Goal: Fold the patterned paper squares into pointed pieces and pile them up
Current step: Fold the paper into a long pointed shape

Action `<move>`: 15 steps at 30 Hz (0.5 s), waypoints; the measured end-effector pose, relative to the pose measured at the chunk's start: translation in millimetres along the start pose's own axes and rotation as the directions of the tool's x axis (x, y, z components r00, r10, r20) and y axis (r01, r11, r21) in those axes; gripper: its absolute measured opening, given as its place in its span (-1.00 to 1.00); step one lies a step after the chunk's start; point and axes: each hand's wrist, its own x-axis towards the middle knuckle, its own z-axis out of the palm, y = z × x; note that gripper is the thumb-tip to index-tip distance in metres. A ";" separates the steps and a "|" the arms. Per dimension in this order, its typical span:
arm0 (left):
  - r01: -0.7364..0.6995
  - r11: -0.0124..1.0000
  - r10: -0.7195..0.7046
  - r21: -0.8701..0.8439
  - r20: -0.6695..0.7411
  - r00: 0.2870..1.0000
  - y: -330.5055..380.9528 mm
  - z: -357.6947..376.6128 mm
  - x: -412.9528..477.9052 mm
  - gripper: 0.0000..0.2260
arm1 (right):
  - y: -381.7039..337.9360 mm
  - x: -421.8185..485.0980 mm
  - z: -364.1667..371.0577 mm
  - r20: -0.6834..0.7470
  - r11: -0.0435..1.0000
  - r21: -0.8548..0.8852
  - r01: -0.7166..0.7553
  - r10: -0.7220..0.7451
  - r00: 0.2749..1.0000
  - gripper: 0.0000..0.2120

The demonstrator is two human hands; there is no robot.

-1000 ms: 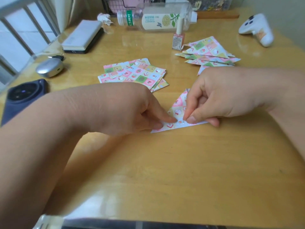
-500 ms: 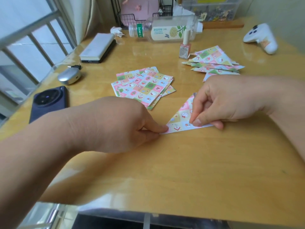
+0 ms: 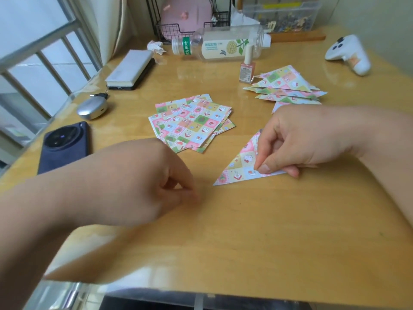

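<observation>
A patterned paper folded into a triangle (image 3: 240,166) lies flat on the wooden table (image 3: 268,231). My right hand (image 3: 297,139) pinches its right part between thumb and fingers. My left hand (image 3: 154,182) hovers a little left of the triangle's pointed tip, fingers curled together, holding nothing and not touching the paper. A loose stack of unfolded patterned squares (image 3: 192,123) lies behind the hands. A pile of folded pointed pieces (image 3: 288,87) sits at the back right, partly hidden by my right wrist.
At the left edge lie a dark phone (image 3: 63,146), a silver case (image 3: 92,107) and a notebook (image 3: 131,70). A plastic bottle (image 3: 223,47) lies on its side at the back, with a nail polish bottle (image 3: 247,69) and a white controller (image 3: 348,54).
My left hand has let go of the triangle's left tip and drawn back to the left. My right hand keeps its pinch on the paper. The camera has tilted up.
</observation>
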 end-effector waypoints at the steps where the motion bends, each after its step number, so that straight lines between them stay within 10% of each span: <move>1: -0.011 0.993 -0.003 -0.118 -0.119 0.993 -4.4 5.5 3.7 -0.75 | 0.0 0.1 -0.1 0.000 1.000 -0.001 0.001 -0.001 1.000 -0.95; 6: 0.198 0.932 -0.265 -0.303 -0.197 0.944 10.5 24.0 36.9 -0.73 | 0.2 -0.8 1.0 -0.010 1.000 -0.005 0.009 -0.009 1.000 -0.95; 15: 0.288 0.906 -0.335 -0.311 -0.108 0.936 22.9 20.4 45.8 -0.84 | 2.0 -7.1 5.3 -0.053 0.997 -0.061 0.046 -0.049 0.997 -0.93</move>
